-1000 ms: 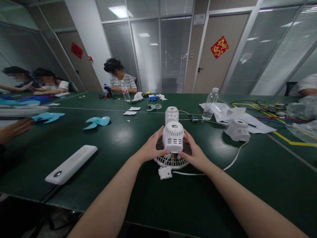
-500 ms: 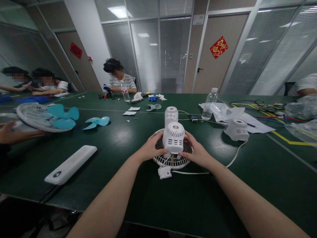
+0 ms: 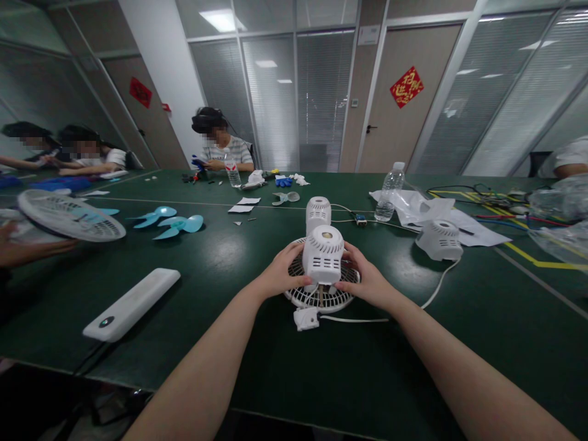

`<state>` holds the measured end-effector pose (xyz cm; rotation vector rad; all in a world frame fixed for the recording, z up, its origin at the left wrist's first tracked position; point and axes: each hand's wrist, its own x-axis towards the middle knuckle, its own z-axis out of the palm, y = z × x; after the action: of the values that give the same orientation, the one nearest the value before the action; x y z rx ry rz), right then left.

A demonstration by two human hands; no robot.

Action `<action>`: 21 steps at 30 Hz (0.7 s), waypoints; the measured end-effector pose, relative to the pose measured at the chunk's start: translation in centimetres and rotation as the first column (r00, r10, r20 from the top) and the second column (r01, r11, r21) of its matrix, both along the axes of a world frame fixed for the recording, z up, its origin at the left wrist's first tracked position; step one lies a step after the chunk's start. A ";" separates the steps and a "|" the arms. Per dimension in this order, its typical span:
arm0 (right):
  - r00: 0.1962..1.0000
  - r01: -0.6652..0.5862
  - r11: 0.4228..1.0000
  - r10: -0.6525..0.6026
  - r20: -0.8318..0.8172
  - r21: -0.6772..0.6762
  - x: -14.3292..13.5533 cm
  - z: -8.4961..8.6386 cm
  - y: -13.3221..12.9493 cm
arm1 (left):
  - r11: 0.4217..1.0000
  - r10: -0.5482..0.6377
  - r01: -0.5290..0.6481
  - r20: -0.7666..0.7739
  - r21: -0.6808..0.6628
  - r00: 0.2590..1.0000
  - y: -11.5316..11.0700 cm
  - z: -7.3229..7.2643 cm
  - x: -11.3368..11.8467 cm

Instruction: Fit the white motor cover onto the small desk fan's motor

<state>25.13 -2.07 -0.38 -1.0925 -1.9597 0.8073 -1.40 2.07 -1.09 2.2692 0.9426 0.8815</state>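
A white vented motor housing (image 3: 323,254) stands over a round white fan grille (image 3: 337,301), which lies on the green table. My left hand (image 3: 282,271) grips the housing from the left, its thumb near the lower edge. From the right, my right hand (image 3: 367,277) grips the same housing with curved fingers. Just behind it is a second white housing (image 3: 318,210). In front of the grille sits a small white part (image 3: 305,318) with a white cable running right. The undersides of the housing and the fingertips behind it are hidden.
At left, a person's hand (image 3: 46,250) holds another grille (image 3: 71,215) near blue fan blades (image 3: 180,226). A white power bank (image 3: 133,304) lies nearer. A bottle (image 3: 389,193), a third housing (image 3: 440,239), plastic and cables are at right. Another person (image 3: 225,147) sits across the table.
The other person's grille at left has moved left and tilted, and a blue blade now lies on the table beside the other one. My hands and the housing have hardly moved.
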 end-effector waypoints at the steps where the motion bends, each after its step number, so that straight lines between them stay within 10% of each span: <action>1: 1.000 -0.004 1.000 0.004 -0.009 0.006 0.0 0.0 0.0 | 1.000 -0.008 0.008 0.003 0.003 1.000 0.0 0.1 0.0; 21: 1.000 -0.014 0.999 0.014 0.011 0.047 -1.1 -0.3 -0.2 | 1.000 0.003 -0.003 -0.011 0.011 1.000 0.0 0.0 0.0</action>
<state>24.04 -2.23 -0.73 -1.0587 -1.9873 0.7609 -1.42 2.07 -1.05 2.2849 0.9484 0.8778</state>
